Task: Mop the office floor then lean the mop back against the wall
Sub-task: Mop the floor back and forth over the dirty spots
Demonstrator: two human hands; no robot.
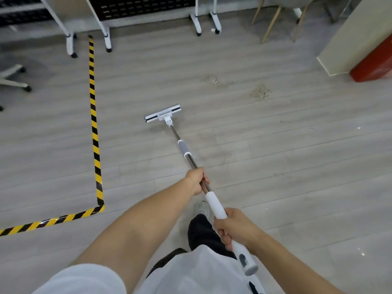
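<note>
The mop slants out ahead of the person. Its flat white head rests on the floor, turned a little askew so that its right end lies farther off. From the head a metal shaft runs back through a grey sleeve to a white grip, and the handle ends in a grey cap close to the person's waist.

Both hands hold the mop. The left hand is curled round the bare metal shaft just ahead of the white grip. The right hand is wrapped round the grip nearer the body, fingers and thumb closed on it, with the cap sticking out behind it. Both forearms are bare below short white sleeves.

Under the handle, between the two hands, a leg in dark trousers ends in a pale shoe planted on the floor.

The floor is grey planks. Two brownish dirt patches lie beyond the head and to its right, well apart from it, one larger and the other fainter. To the left of the mop a strip of yellow-and-black tape runs toward the person, turns a corner and goes off to the left edge.

Along the far side stand white frame legs on casters, with wooden chair legs to their right. A chair base shows at the left edge. At the right a pale wall has a red box just beside it.
</note>
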